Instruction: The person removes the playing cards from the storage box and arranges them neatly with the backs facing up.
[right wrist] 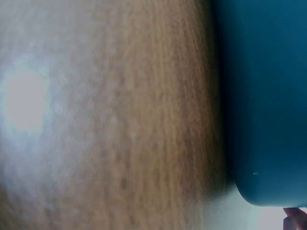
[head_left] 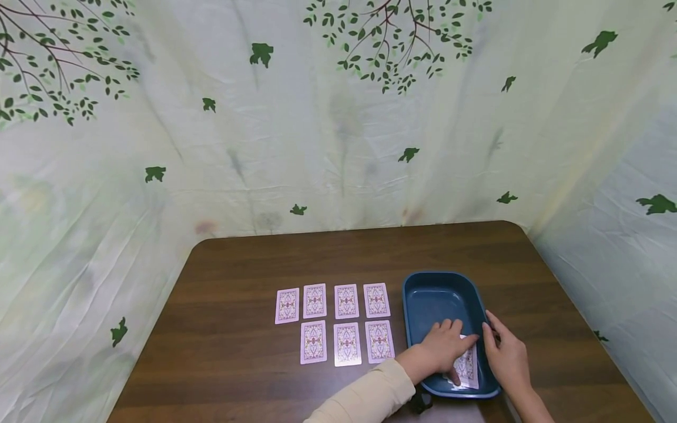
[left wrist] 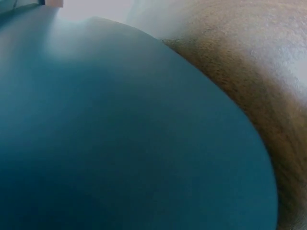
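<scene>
A blue tray sits on the table's right side. Inside its near end lie patterned playing cards, overlapping and partly covered. My left hand reaches into the tray and grips these cards, forefinger near their far end and thumb near their close end. My right hand holds the tray's right rim, thumb and fingertips against it. In the left wrist view the tray's blue wall hides the left hand's fingers. The right wrist view shows the tray's wall and a bit of fingers at the bottom corner.
Left of the tray, several face-down playing cards lie in two rows on the brown wooden table. A dark object shows below the tray's near left corner. A leaf-printed white curtain surrounds the table's far side and flanks.
</scene>
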Available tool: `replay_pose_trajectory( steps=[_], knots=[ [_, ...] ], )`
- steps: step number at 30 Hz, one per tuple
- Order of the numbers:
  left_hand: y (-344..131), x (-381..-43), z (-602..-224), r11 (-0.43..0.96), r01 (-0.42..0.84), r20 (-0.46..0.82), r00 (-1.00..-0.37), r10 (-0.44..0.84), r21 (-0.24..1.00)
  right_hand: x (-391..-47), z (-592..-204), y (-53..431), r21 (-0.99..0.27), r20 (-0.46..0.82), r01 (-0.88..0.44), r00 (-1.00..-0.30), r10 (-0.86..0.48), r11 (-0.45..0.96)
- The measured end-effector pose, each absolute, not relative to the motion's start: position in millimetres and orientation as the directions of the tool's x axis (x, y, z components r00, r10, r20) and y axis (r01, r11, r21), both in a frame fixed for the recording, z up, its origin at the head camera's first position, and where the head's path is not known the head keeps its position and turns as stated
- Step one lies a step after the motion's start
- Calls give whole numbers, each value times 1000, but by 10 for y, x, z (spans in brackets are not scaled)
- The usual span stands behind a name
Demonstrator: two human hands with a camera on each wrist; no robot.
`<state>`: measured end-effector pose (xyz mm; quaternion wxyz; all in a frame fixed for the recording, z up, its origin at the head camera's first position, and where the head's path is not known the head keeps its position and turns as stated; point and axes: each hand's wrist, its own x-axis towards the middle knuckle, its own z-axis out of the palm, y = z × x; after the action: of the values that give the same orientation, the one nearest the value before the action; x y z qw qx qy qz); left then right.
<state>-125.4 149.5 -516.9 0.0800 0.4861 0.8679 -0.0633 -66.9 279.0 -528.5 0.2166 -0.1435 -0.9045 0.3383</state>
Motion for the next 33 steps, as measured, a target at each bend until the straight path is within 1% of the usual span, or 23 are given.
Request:
replay_pose_trajectory(
  steps=[3,12,20,24,33],
  knots=[
    [1500,-1248,-5167,505,861,-206,-505,838,-57,-668,-5291,2794,-674,300,110,-863,407,731],
    [1494,-1241,-5164,495,868,-189,-491,850,-27,-669,-5292,2803,-677,307,103,-860,407,729],
    [1487,-1224,-5100,486,869,-191,-463,865,92,-659,-5264,2798,-678,288,110,-869,401,726],
    [1486,-1221,-5082,487,865,-201,-459,865,120,-661,-5254,2798,-674,283,115,-872,399,729],
    [1478,-1214,-5067,444,892,-216,-417,883,91,-663,-5247,2802,-671,310,95,-865,395,735]
  ],
)
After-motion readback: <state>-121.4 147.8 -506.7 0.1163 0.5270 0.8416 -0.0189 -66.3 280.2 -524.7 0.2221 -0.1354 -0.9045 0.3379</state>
